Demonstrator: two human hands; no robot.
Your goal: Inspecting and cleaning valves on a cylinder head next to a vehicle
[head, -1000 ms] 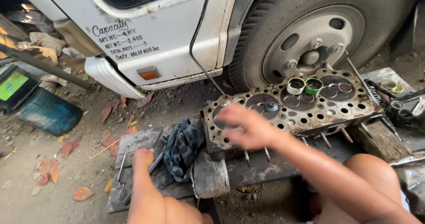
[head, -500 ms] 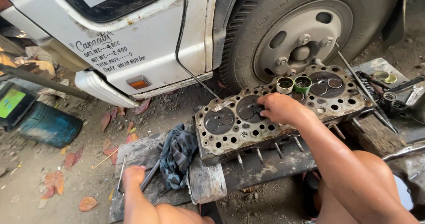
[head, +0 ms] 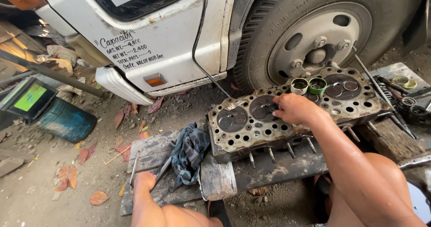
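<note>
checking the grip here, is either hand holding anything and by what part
Nothing clearly held. Right hand rests on the cylinder head; left hand lies on the plank.

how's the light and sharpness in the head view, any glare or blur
Head view: soft, even daylight, no hard shadows; sharp on the cylinder head and right hand; mild glare on the white truck door; a bright, washed-out patch at the far left edge; wide-angle bending at the edges; left hand clear.
</note>
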